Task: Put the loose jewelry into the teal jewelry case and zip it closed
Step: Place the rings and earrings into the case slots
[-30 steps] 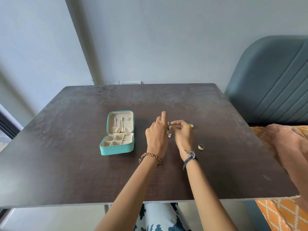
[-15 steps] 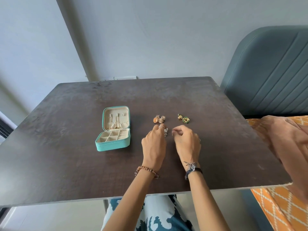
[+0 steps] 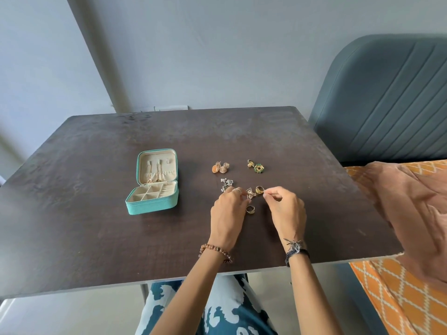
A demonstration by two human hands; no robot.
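The teal jewelry case (image 3: 152,206) lies open left of centre on the dark table (image 3: 96,226), its lid upright and chains hanging inside. Loose pieces lie to its right: orange-gold dome earrings (image 3: 220,167), green-gold earrings (image 3: 256,166), silver cluster earrings (image 3: 227,184), a triangular earring (image 3: 250,193), a gold ring (image 3: 259,189) and a second ring (image 3: 250,209). My left hand (image 3: 227,213) has curled fingers, tips beside the triangular earring; whether it grips it is unclear. My right hand (image 3: 285,209) pinches thumb and forefinger at the gold ring's right edge.
A teal padded chair back (image 3: 387,97) stands at the right. Brown cloth (image 3: 416,213) on an orange patterned cover overlaps the table's right edge. A grey wall runs behind the table. My patterned lap (image 3: 217,310) shows below the near edge.
My hands were together over the jewelry a second ago. They have since drawn back toward me and parted, uncovering the earrings, the triangular piece and both rings.
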